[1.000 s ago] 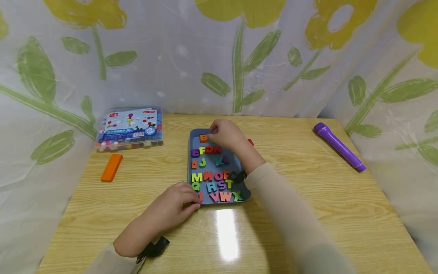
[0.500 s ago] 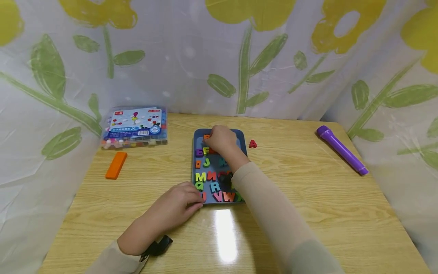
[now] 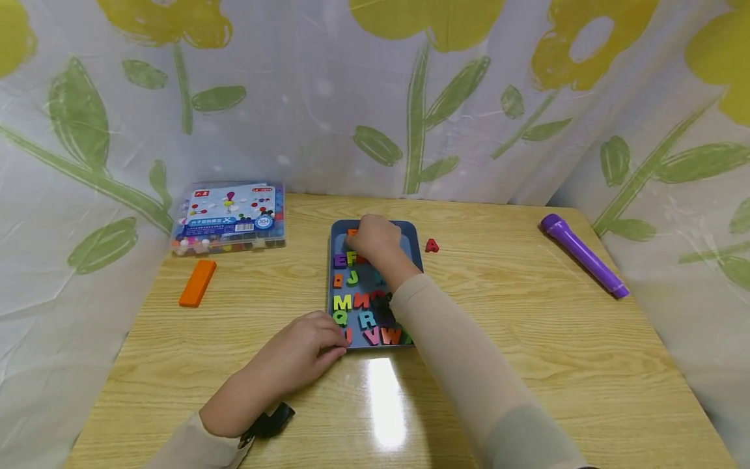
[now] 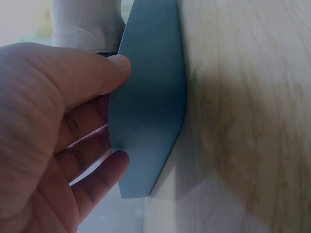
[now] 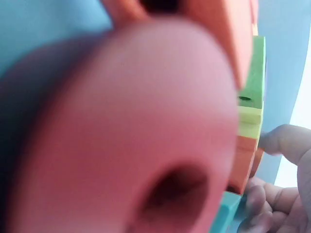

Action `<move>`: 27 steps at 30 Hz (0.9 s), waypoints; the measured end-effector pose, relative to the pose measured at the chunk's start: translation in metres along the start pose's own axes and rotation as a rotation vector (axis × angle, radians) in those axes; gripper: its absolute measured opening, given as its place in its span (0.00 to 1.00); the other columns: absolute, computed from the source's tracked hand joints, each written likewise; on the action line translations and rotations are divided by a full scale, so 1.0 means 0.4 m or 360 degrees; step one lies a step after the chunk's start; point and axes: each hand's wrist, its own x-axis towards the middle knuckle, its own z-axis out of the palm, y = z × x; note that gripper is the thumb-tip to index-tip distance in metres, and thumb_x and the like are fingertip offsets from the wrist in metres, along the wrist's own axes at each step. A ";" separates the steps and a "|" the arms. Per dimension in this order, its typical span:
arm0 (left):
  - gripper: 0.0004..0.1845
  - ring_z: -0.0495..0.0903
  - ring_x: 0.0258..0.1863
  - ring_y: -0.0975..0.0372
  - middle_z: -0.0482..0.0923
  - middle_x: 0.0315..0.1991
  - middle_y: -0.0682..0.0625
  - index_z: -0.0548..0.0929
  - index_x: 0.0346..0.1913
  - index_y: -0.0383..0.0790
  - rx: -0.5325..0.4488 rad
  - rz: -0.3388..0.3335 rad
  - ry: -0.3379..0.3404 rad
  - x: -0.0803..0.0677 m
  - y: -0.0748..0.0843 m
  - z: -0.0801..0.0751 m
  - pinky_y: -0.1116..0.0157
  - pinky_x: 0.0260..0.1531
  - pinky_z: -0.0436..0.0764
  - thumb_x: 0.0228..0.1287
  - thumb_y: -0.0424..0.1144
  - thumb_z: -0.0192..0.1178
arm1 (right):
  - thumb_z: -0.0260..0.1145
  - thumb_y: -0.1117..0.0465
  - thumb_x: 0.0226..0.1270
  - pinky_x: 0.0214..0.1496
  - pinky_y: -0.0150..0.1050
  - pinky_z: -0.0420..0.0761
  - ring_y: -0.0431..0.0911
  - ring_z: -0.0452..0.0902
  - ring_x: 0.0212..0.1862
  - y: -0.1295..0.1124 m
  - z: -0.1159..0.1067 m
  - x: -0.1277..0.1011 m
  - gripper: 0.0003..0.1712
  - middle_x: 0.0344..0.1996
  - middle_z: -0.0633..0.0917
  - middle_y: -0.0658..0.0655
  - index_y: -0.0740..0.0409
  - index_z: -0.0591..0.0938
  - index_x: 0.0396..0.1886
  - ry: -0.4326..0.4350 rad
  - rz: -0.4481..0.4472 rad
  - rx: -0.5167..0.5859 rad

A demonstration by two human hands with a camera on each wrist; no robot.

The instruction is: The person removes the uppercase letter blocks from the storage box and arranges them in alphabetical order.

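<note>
While our right hand [image 3: 375, 241] works the far end of the blue tin tray [image 3: 411, 236], these are the relations we read:

right hand: over the tray's top rows, fingers curled down onto the orange letter [image 3: 351, 232] in the far-left corner; we judge it a pinch on that letter, though the head view hides the fingertips.
right wrist view: orange foam [image 5: 233, 34] sits right against the lens, with a green-yellow letter [image 5: 251, 82] behind it; fingertips [image 5: 284, 141] touch the stack at the right edge. Too blurred to read which letter.
left hand: [image 3: 299, 355] at the tray's near-left corner, thumb [image 4: 92, 73] and fingers [image 4: 102, 174] curled against the tray edge [image 4: 150, 111], bracing it on the wooden table [image 3: 527, 339].
tray long axis: runs away from us, near edge by the left hand, far edge under the right hand.
letters in tray: rows E/F, J, M/N, Q/R, V/W visible; the forearm covers the right columns.
red letter A: [image 3: 431, 245] loose on the table, just beside the tray's far-right corner, to the right of the right hand and level with it.
nearer hand to A: the right one, clearly; the left is well apart, at the tray's opposite corner.
other items: bead box [image 3: 230, 218] and orange block [image 3: 197, 283] at left, purple flashlight [image 3: 583, 255] at far right, all well apart from both hands.
</note>
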 end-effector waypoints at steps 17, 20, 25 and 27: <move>0.03 0.86 0.49 0.61 0.90 0.44 0.56 0.95 0.44 0.45 -0.0012 -0.0050 -0.0031 -0.001 -0.001 0.005 0.57 0.55 0.88 0.72 0.36 0.74 | 0.69 0.41 0.74 0.22 0.38 0.60 0.44 0.63 0.20 0.069 -0.108 -0.043 0.28 0.16 0.67 0.47 0.50 0.72 0.19 0.0086 -0.0163 0.0255; 0.02 0.86 0.49 0.61 0.90 0.44 0.57 0.95 0.43 0.45 -0.0005 -0.0052 -0.0032 0.000 -0.001 0.006 0.57 0.54 0.88 0.72 0.36 0.74 | 0.69 0.41 0.76 0.25 0.39 0.63 0.45 0.67 0.23 0.113 -0.154 -0.060 0.25 0.19 0.71 0.49 0.52 0.77 0.25 0.0156 -0.0194 0.0350; 0.02 0.86 0.50 0.61 0.90 0.44 0.57 0.95 0.43 0.46 0.0007 -0.0083 -0.0038 0.001 0.002 0.005 0.56 0.55 0.89 0.72 0.36 0.74 | 0.68 0.42 0.77 0.28 0.41 0.72 0.49 0.74 0.28 0.216 -0.222 -0.072 0.21 0.30 0.81 0.54 0.55 0.83 0.39 0.0227 -0.0102 0.0491; 0.02 0.86 0.50 0.61 0.90 0.44 0.57 0.95 0.43 0.46 0.0003 -0.0093 -0.0037 0.001 0.004 0.004 0.56 0.55 0.89 0.71 0.36 0.74 | 0.68 0.43 0.77 0.29 0.42 0.75 0.50 0.76 0.30 0.259 -0.241 -0.075 0.20 0.36 0.84 0.56 0.56 0.84 0.43 0.0247 -0.0053 0.0540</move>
